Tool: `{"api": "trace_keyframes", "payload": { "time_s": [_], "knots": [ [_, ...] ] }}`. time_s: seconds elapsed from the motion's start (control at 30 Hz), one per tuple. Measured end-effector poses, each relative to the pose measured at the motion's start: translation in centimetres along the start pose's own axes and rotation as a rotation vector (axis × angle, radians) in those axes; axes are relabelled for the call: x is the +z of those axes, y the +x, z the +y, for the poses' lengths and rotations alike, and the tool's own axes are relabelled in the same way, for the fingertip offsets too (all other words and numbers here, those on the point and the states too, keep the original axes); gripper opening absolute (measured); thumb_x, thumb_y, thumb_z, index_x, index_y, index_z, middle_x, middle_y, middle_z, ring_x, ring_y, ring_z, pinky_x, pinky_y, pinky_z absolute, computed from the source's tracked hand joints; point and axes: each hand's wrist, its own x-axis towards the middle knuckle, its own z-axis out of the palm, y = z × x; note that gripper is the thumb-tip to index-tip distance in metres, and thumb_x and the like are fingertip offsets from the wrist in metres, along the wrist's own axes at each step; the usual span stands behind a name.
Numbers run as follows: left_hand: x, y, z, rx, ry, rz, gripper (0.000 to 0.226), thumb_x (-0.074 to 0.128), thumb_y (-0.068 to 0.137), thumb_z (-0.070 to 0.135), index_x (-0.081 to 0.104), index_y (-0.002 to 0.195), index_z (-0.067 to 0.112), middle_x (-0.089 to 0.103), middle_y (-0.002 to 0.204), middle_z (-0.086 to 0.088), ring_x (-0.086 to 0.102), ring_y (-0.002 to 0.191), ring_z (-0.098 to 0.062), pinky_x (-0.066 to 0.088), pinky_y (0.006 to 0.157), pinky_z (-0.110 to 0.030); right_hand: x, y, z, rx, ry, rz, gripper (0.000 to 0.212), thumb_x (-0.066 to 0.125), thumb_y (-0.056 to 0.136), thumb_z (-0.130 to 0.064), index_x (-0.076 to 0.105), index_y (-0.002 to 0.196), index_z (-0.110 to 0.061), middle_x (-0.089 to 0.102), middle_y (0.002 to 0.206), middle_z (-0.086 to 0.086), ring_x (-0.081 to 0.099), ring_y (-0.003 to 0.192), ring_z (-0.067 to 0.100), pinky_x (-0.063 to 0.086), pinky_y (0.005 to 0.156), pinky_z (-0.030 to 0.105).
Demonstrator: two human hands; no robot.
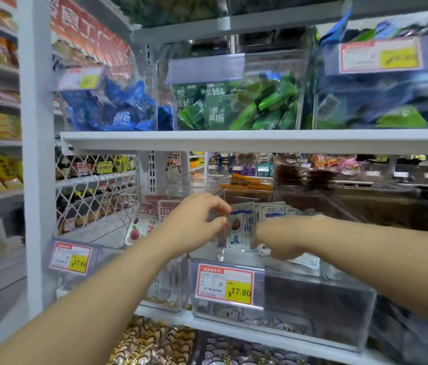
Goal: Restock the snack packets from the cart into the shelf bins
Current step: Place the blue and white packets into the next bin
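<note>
1. The bin (313, 299) is of clear plastic and stands on the shelf (207, 325) at centre; a red-bordered tag (224, 287) reading 17.80 is fixed to its near wall.
2. The packets (273, 212), white with blue print, stand upright in a row inside the bin, toward its left side; the front packet (242, 230) faces near, with the others lapped behind it to the right.
3. The left hand (197, 222) reaches in over the bin's left wall; its fingers are curled, and thumb and fingertips pinch the upper left edge of the front packet.
4. The right hand (281, 238) is over the near right part of the row, touching the packets; it is blurred, with fingers pointing down and left; whether it grips anything I cannot tell; a pale packet edge shows just below it.
5. The left bin (81, 275), also clear, sits just beside the first; it carries a tag reading 17.60 and holds red packets (144, 222) standing upright.
6. On the shelf above are three clear bins; the left one holds blue packets (118, 106), the middle one green packets (234, 106), and the right one a blurred mix of both colours.
7. A white mesh panel (97, 196) closes the far left side of the bay; bottles show behind it.
</note>
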Motion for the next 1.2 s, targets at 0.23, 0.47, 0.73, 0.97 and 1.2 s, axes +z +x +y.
{"api": "trace_keyframes", "payload": {
  "time_s": [0.23,0.47,0.73,0.97,1.2],
  "knots": [
    [-2.1,-5.7,2.2,-0.022,0.029,0.155,0.023,0.060,0.098,0.022,0.068,0.120,0.026,0.057,0.107,0.020,0.050,0.106,0.002,0.036,0.093,-0.017,-3.1,-6.0,-3.3,0.028,0.370,0.583,0.030,0.058,0.094,-0.025,0.066,0.120,-0.037,0.070,0.113,-0.011,0.064,0.103,0.016,0.055,0.085,0.038],
    [-3.2,-15.0,3.3,-0.119,-0.043,0.186,0.019,0.061,0.098,0.017,0.070,0.113,0.025,0.066,0.104,0.015,0.060,0.097,0.002,0.043,0.083,-0.010,-1.5,-9.8,-12.4,-0.216,0.841,0.866,0.013,0.066,0.092,-0.023,0.073,0.101,-0.029,0.069,0.083,-0.013,0.063,0.074,0.006,0.053,0.074,0.031],
    [-2.0,-27.6,1.3,-0.428,0.062,-0.039,0.021,0.061,0.097,0.015,0.072,0.114,0.016,0.073,0.105,0.003,0.067,0.096,-0.015,0.051,0.087,-0.031,5.7,-8.2,-24.2,-0.473,0.940,0.599,0.016,0.067,0.089,-0.019,0.074,0.102,-0.026,0.069,0.082,-0.009,0.059,0.074,0.005,0.042,0.069,0.022],
    [-1.1,-35.1,-3.9,-0.571,0.288,-0.250,0.027,0.061,0.097,0.031,0.067,0.122,0.025,0.067,0.117,0.008,0.062,0.105,-0.009,0.048,0.092,-0.027,10.2,-4.1,-30.9,-0.629,0.765,0.276,0.028,0.065,0.090,-0.025,0.069,0.118,-0.025,0.066,0.094,-0.013,0.057,0.083,0.007,0.046,0.076,0.024],
    [-1.5,-39.9,-11.9,-0.793,0.433,-0.514,0.090,0.069,0.079,0.061,0.025,0.154,0.040,0.026,0.158,0.002,0.028,0.145,-0.028,0.028,0.120,-0.045,11.8,-0.4,-34.5,-0.690,0.580,0.049,0.053,0.064,0.093,-0.035,0.049,0.143,-0.026,0.051,0.140,0.001,0.052,0.124,0.022,0.046,0.099,0.037]
  ]
}}
